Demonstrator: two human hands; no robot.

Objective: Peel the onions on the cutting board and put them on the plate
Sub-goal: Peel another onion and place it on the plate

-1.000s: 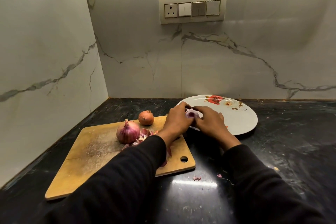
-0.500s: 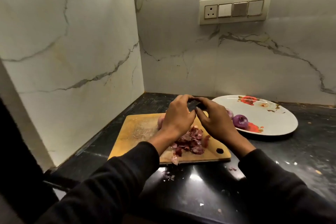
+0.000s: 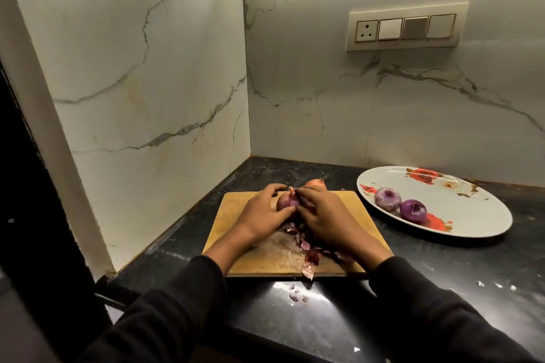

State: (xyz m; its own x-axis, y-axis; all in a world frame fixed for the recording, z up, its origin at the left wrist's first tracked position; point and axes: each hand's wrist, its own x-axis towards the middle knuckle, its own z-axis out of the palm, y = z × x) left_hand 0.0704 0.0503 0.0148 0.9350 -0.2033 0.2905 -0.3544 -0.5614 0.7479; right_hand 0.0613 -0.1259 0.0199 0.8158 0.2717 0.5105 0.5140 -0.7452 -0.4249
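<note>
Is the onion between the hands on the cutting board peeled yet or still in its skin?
Still in its skin: the onion gripped by the left hand and right hand shows dry reddish-brown skin.

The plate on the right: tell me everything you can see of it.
The plate is a wide, shallow white dish, glossy like ceramic or melamine, printed with red and orange flowers. It lies flat on the dark counter, right of the cutting board and apart from it, near the back wall. Two peeled purple onions sit side by side on its near-left part. Neither hand touches it.
</note>
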